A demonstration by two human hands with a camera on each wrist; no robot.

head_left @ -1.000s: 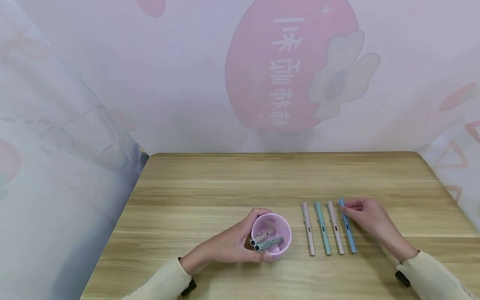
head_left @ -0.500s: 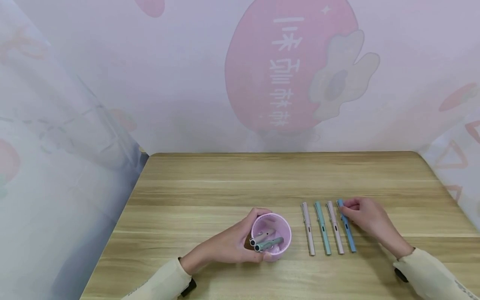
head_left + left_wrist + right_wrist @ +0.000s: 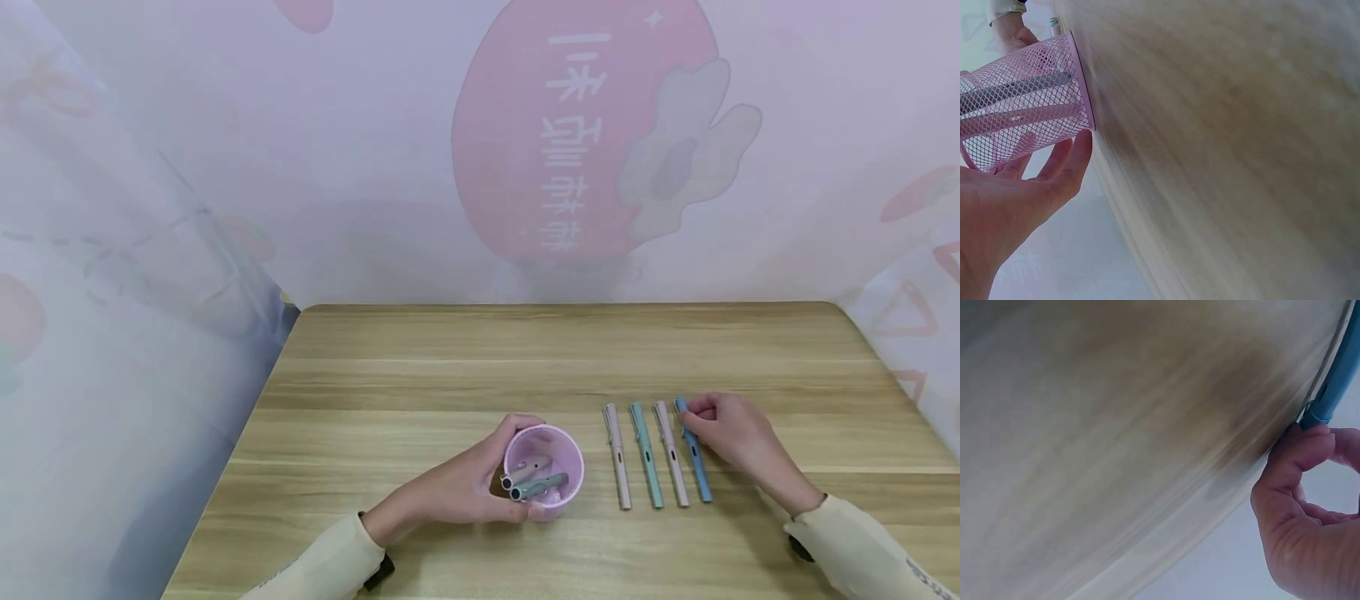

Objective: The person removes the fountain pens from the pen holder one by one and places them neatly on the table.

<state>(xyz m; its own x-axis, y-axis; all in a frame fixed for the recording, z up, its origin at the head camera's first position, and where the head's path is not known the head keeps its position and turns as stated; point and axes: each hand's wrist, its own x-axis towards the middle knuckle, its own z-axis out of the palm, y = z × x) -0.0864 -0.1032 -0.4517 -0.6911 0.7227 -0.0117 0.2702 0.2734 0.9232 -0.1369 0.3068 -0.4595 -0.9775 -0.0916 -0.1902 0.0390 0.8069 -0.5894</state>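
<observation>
In the head view, my left hand [image 3: 468,490] grips the side of a pink mesh pen cup [image 3: 573,475], thumb at the near side and fingers round the far side. Inside the cup lean a grey-green pen [image 3: 542,487] and a pale pink pen [image 3: 527,472]. The cup's base touches the table in the left wrist view. My right hand [image 3: 738,432] pinches the clip end of a blue pen [image 3: 699,471], which lies at the right of a row. Thumb and finger meet at that end of the blue pen [image 3: 1338,375] in the right wrist view.
Left of the blue pen lie a pale pink pen [image 3: 672,458], a teal pen [image 3: 648,458] and another pale pink pen [image 3: 618,458], side by side with gaps. The wooden table [image 3: 420,367] ends at a printed cloth backdrop [image 3: 360,167].
My right hand and sleeve have shifted slightly left, and the blue pen has moved a little left with them. The left hand stays on the cup.
</observation>
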